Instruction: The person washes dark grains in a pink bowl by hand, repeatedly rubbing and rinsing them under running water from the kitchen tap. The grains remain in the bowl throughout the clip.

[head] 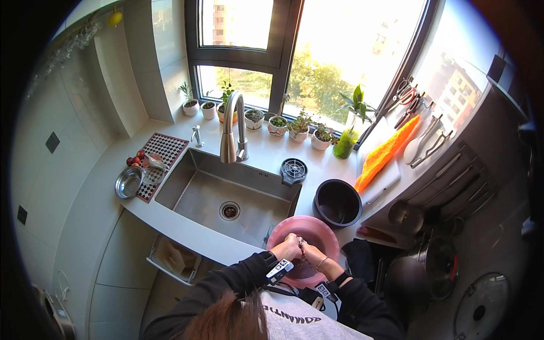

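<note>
Both hands are together over a pink plastic basin [332, 238] that holds cloudy liquid and stands at the right end of the sink. My left hand [291, 247] is closed around part of a dark, wet, stringy clump [301, 246]; its exact kind cannot be told. My right hand [313, 256] grips the same clump from the other side, its fingers touching my left hand. Just behind the basin, to the right, sits a dark round pot [338, 203]. Left of the basin is the stainless steel sink [204, 195], under a tall pull-down faucet [229, 131].
A cup rinser [293, 171] sits at the sink's right rim. On the left are a metal bowl [128, 182], red fruit [136, 160] and a checkered mat [163, 146]. Potted plants [277, 126] line the windowsill. An orange cloth [386, 153] and utensils hang at right, above the stove area.
</note>
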### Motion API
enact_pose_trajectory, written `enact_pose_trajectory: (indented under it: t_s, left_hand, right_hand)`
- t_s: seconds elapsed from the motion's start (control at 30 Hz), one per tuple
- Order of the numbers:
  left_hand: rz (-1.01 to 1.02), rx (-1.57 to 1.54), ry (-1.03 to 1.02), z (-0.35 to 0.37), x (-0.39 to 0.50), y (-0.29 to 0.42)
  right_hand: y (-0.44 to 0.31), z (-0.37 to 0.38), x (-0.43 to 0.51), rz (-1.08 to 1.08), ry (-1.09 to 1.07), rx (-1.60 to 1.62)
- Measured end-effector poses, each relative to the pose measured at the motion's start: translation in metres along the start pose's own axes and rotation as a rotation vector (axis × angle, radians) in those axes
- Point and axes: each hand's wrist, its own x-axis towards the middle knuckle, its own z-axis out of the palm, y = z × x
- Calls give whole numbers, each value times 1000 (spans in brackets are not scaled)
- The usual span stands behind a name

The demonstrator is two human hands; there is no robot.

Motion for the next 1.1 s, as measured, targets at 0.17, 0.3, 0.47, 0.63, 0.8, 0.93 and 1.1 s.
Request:
enact_pose_trajectory:
  t_s: [0.17, 0.3, 0.47, 0.63, 0.8, 0.93, 1.1]
  left_hand:
    - [69, 11, 33, 7, -8, -12]
    - [119, 169, -57, 16, -54, -9]
    - [18, 7, -4, 14, -33, 2]
    - [87, 9, -27, -5, 3, -5]
    - [52, 72, -103, -4, -2, -6]
    - [92, 160, 289, 1, -14, -7]
    - [264, 159, 599, 2, -27, -8]
  right_hand:
    - [-2, 2, 13, 70, 71, 121]
    - [-2, -8, 9, 137, 10, 19]
    - [-9, 0, -11, 3, -18, 5]
    - [-3, -1, 5, 44, 13, 4]
    - [34, -20, 55, -356, 49, -822]
    - [44, -43, 70, -200, 140, -381]
    - [31, -49, 70, -76, 282, -255]
